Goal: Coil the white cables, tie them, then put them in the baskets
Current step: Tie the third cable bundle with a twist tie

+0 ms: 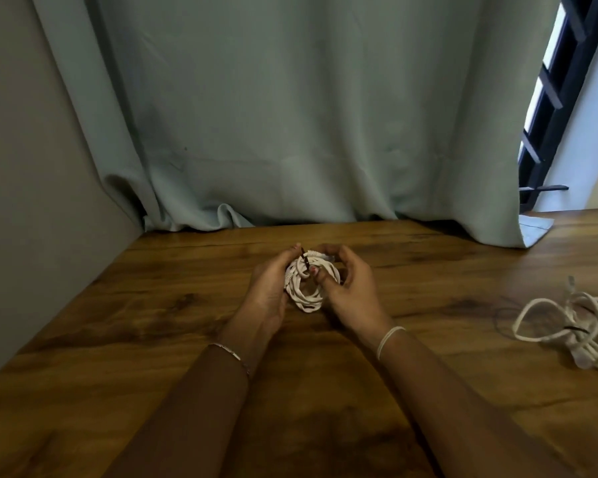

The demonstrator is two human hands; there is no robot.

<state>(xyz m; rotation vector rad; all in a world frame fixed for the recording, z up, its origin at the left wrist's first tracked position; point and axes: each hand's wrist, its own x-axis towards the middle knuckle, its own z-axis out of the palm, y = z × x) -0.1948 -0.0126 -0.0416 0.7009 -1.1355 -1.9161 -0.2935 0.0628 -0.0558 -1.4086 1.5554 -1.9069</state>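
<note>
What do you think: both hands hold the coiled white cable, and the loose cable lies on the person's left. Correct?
Not quite: the head view shows the loose cable lying on the person's right. The left hand and right hand do hold the coiled white cable.

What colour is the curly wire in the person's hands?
White. The coiled cable shows best in the head view, the only one here.

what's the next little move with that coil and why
Probably twist the dark tie shut around the coiled cable: both the left hand and right hand grip it, and the tie seems to stick up loose at its top.
</note>
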